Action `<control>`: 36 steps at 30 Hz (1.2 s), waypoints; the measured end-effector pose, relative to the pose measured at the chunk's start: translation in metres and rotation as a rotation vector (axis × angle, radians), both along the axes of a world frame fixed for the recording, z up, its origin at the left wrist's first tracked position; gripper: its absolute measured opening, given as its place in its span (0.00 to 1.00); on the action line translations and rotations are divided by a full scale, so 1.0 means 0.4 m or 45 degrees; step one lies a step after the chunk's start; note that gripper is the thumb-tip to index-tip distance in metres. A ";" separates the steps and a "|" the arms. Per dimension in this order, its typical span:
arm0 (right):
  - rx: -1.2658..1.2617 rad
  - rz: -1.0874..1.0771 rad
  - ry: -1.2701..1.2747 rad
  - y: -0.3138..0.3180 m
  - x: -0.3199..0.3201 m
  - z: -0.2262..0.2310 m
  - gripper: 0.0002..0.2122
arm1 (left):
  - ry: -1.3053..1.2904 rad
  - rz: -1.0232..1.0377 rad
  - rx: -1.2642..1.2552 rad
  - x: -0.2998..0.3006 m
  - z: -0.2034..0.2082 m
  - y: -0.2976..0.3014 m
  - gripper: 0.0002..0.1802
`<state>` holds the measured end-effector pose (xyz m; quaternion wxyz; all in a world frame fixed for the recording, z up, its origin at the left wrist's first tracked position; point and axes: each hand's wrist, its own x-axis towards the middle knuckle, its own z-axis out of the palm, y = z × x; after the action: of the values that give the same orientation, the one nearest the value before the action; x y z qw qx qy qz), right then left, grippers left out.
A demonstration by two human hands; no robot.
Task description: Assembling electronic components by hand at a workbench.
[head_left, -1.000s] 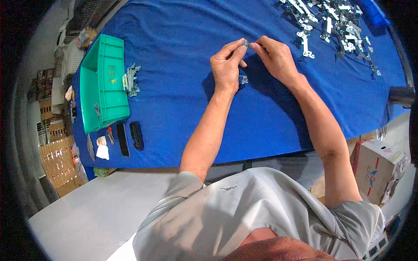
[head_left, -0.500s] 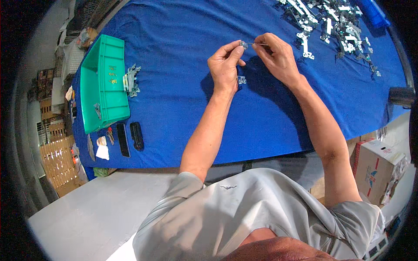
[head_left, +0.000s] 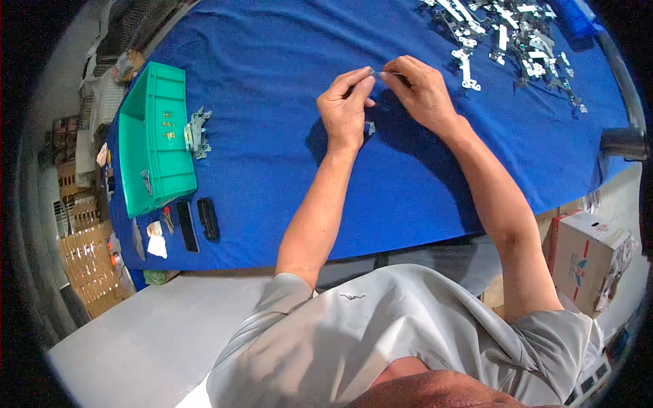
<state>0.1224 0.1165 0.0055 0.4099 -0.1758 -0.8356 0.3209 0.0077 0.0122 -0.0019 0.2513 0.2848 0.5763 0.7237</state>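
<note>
Over the blue cloth [head_left: 272, 88], my two hands meet with their fingertips almost touching. My left hand [head_left: 343, 112] is closed, pinching a small metal part [head_left: 372, 71] between thumb and forefinger. A silvery metal bracket end [head_left: 369, 127] shows just beside its palm edge; whether that hand also holds it I cannot tell. My right hand [head_left: 423, 94] is closed too, with a thin metal pin [head_left: 382, 73] between its fingertips, pointing at the part in the left hand. Fingers cover most of both pieces.
At the left stands a green plastic bin [head_left: 178, 163] with metal brackets [head_left: 198, 133] stacked against it. Nearby lie a phone [head_left: 187, 226], a black case [head_left: 208, 219] and keys [head_left: 167, 219]. Many metal hinge-like pieces [head_left: 503, 41] are heaped at the far right, by a blue container [head_left: 577, 17].
My hands have come a little closer together, and less of the thin pin shows between them. The whole view has shifted slightly.
</note>
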 end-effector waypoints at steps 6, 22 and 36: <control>0.036 -0.096 -0.245 0.009 0.000 -0.015 0.10 | 0.028 -0.008 -0.028 -0.001 0.006 -0.001 0.09; -0.182 0.048 -0.037 0.009 -0.004 -0.014 0.12 | 0.015 -0.027 -0.069 -0.008 0.003 0.001 0.09; -0.030 -0.030 -0.220 0.013 0.001 -0.017 0.10 | -0.022 -0.039 -0.067 -0.006 0.003 0.000 0.09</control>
<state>0.1228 0.1218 -0.0014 0.3380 -0.2174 -0.8617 0.3096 0.0052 0.0121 -0.0007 0.2747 0.2804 0.5886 0.7067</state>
